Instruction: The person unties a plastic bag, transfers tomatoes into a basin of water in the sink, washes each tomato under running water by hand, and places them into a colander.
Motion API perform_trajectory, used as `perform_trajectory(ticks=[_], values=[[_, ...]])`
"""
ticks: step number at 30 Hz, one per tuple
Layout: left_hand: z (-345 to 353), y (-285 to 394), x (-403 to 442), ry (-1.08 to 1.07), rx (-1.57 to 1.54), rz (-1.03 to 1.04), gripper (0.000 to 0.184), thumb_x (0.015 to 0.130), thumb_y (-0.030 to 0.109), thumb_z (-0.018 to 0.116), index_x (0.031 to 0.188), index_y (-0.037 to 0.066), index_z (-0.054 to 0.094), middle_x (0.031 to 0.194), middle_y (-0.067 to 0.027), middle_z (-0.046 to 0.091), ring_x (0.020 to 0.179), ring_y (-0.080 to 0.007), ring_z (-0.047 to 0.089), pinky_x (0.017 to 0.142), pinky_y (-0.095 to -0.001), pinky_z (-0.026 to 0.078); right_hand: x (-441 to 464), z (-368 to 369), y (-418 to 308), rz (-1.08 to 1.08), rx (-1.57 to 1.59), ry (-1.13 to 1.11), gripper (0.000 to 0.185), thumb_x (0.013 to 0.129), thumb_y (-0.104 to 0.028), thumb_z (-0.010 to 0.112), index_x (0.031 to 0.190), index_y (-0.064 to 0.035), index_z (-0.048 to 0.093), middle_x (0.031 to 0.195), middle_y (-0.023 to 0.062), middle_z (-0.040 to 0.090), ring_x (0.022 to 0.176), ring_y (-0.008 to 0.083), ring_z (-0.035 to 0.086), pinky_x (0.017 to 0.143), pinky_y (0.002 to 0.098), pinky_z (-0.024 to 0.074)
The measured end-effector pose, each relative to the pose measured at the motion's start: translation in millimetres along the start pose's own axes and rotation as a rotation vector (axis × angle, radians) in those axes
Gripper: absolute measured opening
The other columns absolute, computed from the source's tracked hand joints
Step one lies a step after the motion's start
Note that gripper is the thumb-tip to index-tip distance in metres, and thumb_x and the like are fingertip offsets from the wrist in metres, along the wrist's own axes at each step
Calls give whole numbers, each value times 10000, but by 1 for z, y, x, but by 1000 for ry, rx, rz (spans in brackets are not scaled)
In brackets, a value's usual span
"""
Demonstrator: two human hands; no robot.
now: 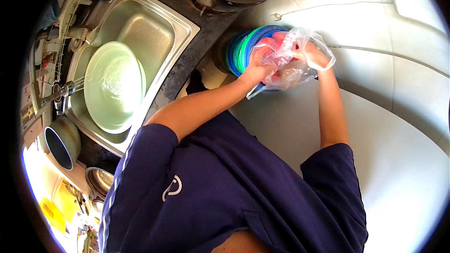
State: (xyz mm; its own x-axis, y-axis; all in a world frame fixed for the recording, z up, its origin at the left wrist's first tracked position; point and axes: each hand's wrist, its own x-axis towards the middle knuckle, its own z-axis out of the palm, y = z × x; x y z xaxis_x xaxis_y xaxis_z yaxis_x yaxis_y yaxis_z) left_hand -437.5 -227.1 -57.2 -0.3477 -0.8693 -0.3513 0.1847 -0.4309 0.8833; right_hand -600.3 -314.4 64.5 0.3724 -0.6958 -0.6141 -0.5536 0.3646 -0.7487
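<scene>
A clear plastic bag [290, 76] hangs between my two hands, crumpled and partly see-through. My left hand [259, 69] is closed on its left side, with pinkish-red things [266, 45] right beside the fingers; I cannot tell what they are or whether they lie inside the bag. The right hand [313, 57] reaches into the bag's opening, and film covers the fingers, which look closed on the plastic. Directly beneath both hands stand nested blue and green round tubs [240, 49], their rims showing at the left and their insides mostly hidden.
Left of me, a pale green basin [112, 86] of water sits in the steel sink [176, 28] under a tap [65, 89]. A dark pot [63, 143] stands beside the sink. Pans [211, 0] lie on the dark counter ahead. A white surface [375, 159] curves along my right.
</scene>
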Motion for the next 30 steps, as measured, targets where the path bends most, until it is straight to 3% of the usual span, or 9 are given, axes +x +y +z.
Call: perform_trajectory(ticks=[3, 6, 9, 12, 18, 20, 22, 25, 30], values=[[-9, -10, -7, 80, 403, 150, 479, 727, 151, 614, 1162, 30, 453, 1148, -123, 455, 954, -240, 528, 835, -346, 420, -1, -7, 8, -57, 72, -68, 464, 706, -119, 708, 1122, -9, 535, 1055, 69, 592, 942, 159, 557, 813, 309, 466], [-23, 1, -5, -149, 238, -65, 344, 764, 149, 583, 1064, 14, 482, 1068, -115, 510, 957, -231, 532, 815, -373, 447, 4, -23, 15, -75, -452, -100, 446, 702, -181, 721, 1096, -39, 568, 1005, 56, 613, 911, 146, 552, 793, 297, 457], [-30, -4, 0, -54, -329, -286, 223, 818, 151, 529, 996, 24, 485, 969, -96, 539, 919, -207, 533, 745, -368, 480, -6, -26, 8, 104, -286, -70, 419, 727, -235, 703, 1088, -55, 587, 988, 50, 620, 905, 148, 547, 789, 297, 448], [-34, 7, -4, 98, -337, -279, 172, 862, 160, 486, 979, 35, 479, 952, -93, 544, 870, -186, 542, 669, -329, 494, -29, -33, -11, 149, 97, -30, 466, 757, -241, 681, 1151, -34, 541, 1071, 79, 595, 970, 175, 548, 816, 310, 456], [-21, 44, -11, 3, -438, -272, 276, 888, 207, 470, 1102, 34, 466, 976, -75, 562, 837, -162, 551, 708, -295, 471, -46, -21, -6, -106, 964, -91, 547, 763, -253, 669, 1228, -54, 463, 1203, 151, 519, 1068, 294, 530, 828, 446, 489], [-19, 48, -9, 43, -431, -252, 295, 893, 214, 475, 1125, 32, 470, 983, -76, 568, 820, -155, 554, 721, -276, 458, -37, -8, 26, -183, 460, 217, 520, 828, -470, 495, 1191, -97, 482, 1208, 131, 498, 1087, 381, 484, 694, 576, 491], [-26, 44, -7, -76, -436, -227, 355, 890, 259, 486, 1173, 45, 462, 1059, -70, 544, 908, -161, 523, 809, -315, 418, -31, 31, 19, -182, 1396, -70, 534, 817, -518, 483, 1161, -111, 509, 1225, 122, 484, 1110, 386, 462, 708, 578, 489], [-52, 61, -24, -6, -464, -205, 441, 880, 337, 490, 1231, 74, 445, 1169, -47, 493, 1041, -169, 446, 921, -389, 326, -12, 78, -8, -228, 1404, -45, 699, 694, -608, 568, 1177, -110, 486, 1302, 232, 384, 1138, 427, 429, 751, 556, 501], [-123, 95, -75, 66, -633, -71, 630, 846, 491, 474, 1367, 172, 321, 1451, -74, 212, 1315, -255, 197, 1039, -457, 146, 3, 128, -59, -335, 1281, -193, 714, 676, -524, 641, 1207, -83, 457, 1341, 206, 333, 1186, 376, 393, 789, 523, 488]])
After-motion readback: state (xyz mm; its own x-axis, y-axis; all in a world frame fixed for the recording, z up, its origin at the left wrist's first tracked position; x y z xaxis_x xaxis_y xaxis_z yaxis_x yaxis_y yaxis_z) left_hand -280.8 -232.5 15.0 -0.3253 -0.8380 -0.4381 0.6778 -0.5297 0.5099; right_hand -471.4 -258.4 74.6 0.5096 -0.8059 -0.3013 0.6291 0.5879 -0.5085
